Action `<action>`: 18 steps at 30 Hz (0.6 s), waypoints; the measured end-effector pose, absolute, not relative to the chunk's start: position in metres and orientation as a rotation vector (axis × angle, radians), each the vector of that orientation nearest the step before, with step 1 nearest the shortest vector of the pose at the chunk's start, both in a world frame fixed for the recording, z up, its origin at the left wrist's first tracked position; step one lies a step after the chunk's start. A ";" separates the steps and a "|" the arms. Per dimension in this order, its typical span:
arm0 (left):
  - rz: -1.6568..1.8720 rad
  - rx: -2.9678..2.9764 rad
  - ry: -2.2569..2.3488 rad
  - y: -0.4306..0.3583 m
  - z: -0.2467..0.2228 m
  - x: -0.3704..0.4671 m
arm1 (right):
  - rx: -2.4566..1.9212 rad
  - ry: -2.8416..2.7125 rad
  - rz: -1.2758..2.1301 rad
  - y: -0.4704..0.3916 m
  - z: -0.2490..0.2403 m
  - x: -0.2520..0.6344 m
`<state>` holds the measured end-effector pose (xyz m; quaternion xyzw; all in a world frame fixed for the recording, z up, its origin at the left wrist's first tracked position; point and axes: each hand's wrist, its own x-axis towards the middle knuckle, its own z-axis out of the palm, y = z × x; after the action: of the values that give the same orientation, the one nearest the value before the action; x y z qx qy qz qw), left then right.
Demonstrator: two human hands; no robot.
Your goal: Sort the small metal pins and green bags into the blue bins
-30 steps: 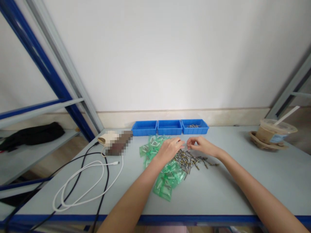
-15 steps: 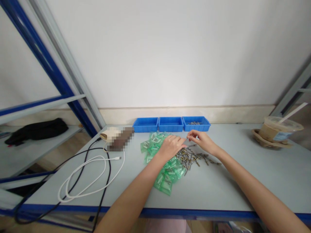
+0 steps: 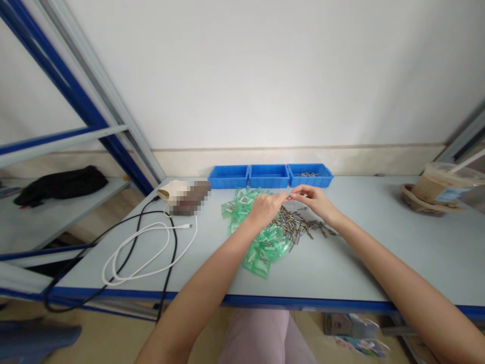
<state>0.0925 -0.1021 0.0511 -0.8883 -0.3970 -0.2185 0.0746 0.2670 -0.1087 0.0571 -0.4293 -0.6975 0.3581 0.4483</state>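
Observation:
My left hand (image 3: 266, 208) and my right hand (image 3: 311, 200) meet above the table, fingers closed on something small between their fingertips that I cannot make out. Below them lies a loose pile of thin metal pins (image 3: 297, 226), some with yellowish parts. Green plastic packets (image 3: 261, 253) with small pieces inside spread beneath and left of my left hand. Behind stand three blue bins: the left bin (image 3: 229, 182) and middle bin (image 3: 269, 182) show no contents, while the right bin (image 3: 311, 181) holds some metal pins.
White cable (image 3: 132, 276) and black cable (image 3: 175, 253) loop over the left of the table (image 3: 341, 278). A brown pouch-like item, partly pixelated (image 3: 189, 199), lies at the back left. At the right, a cup (image 3: 435, 187) with a straw sits in a cardboard holder (image 3: 420, 203).
The camera view has tilted downward, so the table appears higher. My hands have come closer together, and the pale piece seen between them before is now mostly hidden.

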 end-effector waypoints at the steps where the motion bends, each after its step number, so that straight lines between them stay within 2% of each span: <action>1: -0.636 -2.671 -1.179 -0.102 0.052 0.092 | -1.071 -1.746 0.845 -0.109 0.057 0.267; 5: -0.664 -2.682 -1.243 -0.104 0.055 0.093 | -1.132 -1.924 0.521 -0.118 0.063 0.268; 11: -0.644 -2.800 -1.290 -0.106 0.055 0.098 | -1.288 -2.311 -0.284 -0.127 0.070 0.274; 14: -0.698 -2.776 -1.307 -0.105 0.055 0.099 | -1.312 -2.366 -0.410 -0.125 0.069 0.277; 18: -0.668 -2.726 -1.237 -0.103 0.054 0.097 | -1.314 -2.401 -0.412 -0.123 0.068 0.279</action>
<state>0.0974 -0.1033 0.0544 -0.8881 -0.4031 -0.2175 0.0372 0.2790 -0.1230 0.0685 -0.4664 -0.8524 -0.1462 0.1856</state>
